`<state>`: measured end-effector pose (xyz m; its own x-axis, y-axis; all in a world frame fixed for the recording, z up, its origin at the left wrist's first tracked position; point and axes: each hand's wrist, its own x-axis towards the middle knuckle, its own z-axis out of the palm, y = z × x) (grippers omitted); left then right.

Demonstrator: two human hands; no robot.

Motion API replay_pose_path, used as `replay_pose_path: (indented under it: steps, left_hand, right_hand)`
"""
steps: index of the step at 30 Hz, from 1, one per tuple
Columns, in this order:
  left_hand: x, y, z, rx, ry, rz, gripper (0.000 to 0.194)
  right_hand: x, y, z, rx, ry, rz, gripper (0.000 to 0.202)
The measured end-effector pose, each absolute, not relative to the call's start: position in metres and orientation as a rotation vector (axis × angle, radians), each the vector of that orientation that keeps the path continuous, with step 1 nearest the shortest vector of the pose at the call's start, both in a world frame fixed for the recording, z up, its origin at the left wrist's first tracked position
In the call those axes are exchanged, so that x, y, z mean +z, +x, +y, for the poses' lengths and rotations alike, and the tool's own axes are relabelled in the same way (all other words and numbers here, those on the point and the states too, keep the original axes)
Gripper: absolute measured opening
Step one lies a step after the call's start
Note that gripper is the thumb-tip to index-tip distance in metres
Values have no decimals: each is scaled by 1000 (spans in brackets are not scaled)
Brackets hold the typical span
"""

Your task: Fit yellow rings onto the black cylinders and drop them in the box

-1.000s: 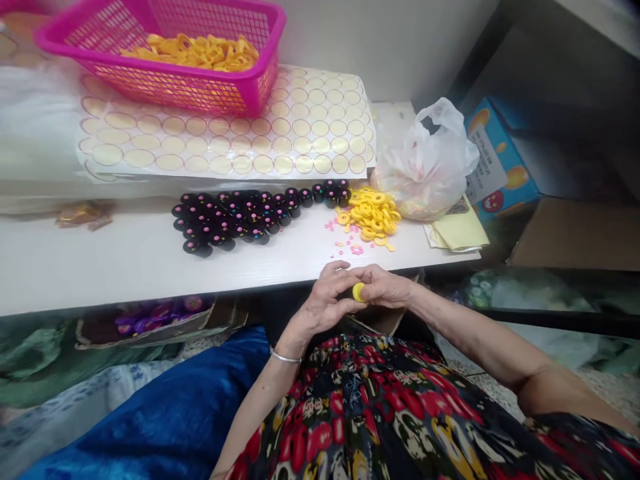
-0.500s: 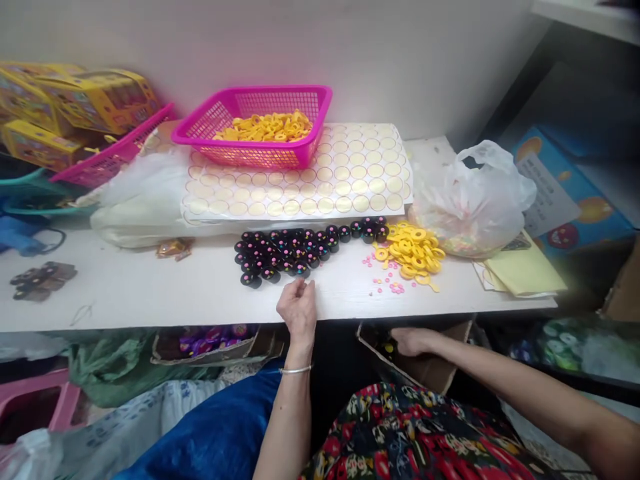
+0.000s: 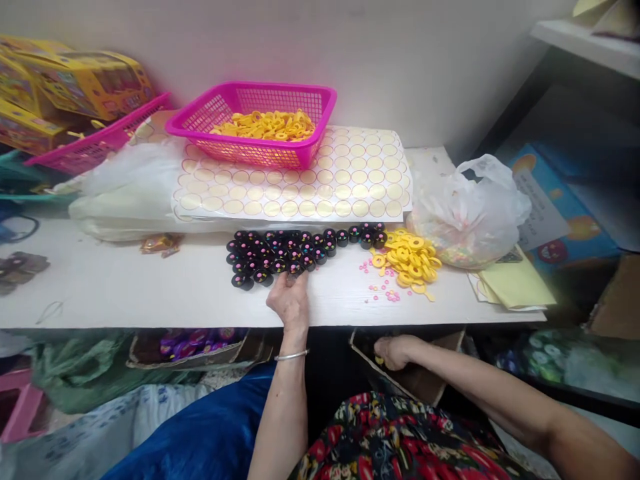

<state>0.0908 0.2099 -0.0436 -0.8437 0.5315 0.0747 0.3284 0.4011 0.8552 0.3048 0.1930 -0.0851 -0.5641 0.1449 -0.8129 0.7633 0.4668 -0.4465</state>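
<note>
On the white table a cluster of small round black cups [image 3: 273, 250] stands close together, with pink and coloured bits inside them. My left hand [image 3: 289, 301] is at the cluster's front edge, thumb and finger closed about a black cup in the front row. Below the table edge, my right hand [image 3: 394, 351] reaches into a cardboard box [image 3: 425, 383]; its fingertips are hidden, and a bit of yellow shows beside them. A heap of yellow ring-ended pieces [image 3: 411, 257] lies right of the cups, next to scattered small pink rings [image 3: 393, 295].
Behind stands a pink basket [image 3: 305, 157] of yellow pieces on sticker sheets [image 3: 360, 190]. A plastic bag [image 3: 475, 213] and yellow paper [image 3: 520, 283] lie right. A box of purple-wrapped items [image 3: 200, 343] is below. Yellow boxes [image 3: 95, 80] stand far left.
My left hand has moved forward to the front row of black cups, its thumb and finger parting around one. My right hand stays in the cardboard box. The view has shifted slightly.
</note>
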Motion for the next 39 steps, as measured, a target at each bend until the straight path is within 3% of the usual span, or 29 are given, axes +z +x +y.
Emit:
replay_pose_path:
  steps: [2,7,11,14,18,24,32,39]
  left_hand:
    - [-43,92,211,1400,783,2442,26]
    - [-42,92,208,1361,822,2453,21]
    - [-40,92,200,1338,823,2470,18]
    - [-41,90,193,1346,836,2421,18]
    - [-50,85,189,1366,843,2339,20]
    - [-63,81,191,1408,899,2293,30]
    - [-59,85,191,1418,970,2309,14]
    - [-60,86,190,1395,1050,2345,11]
  right_hand:
    - [-66,314,196,-1122,660,1953,6]
    - [-8,292,221,-1680,797,2274,17]
    - [-10,234,252,-1153,1332,2968,18]
    - [-30,204,266,-755,1500,2952,20]
    - [-44,193,267,-508,1543,2888,24]
    - [-47,192,265,-529,1639,2917,17]
    - [-58,201,267,-810,1909,3071,6]
    - [-55,200,276,-721,2030,3036,4]
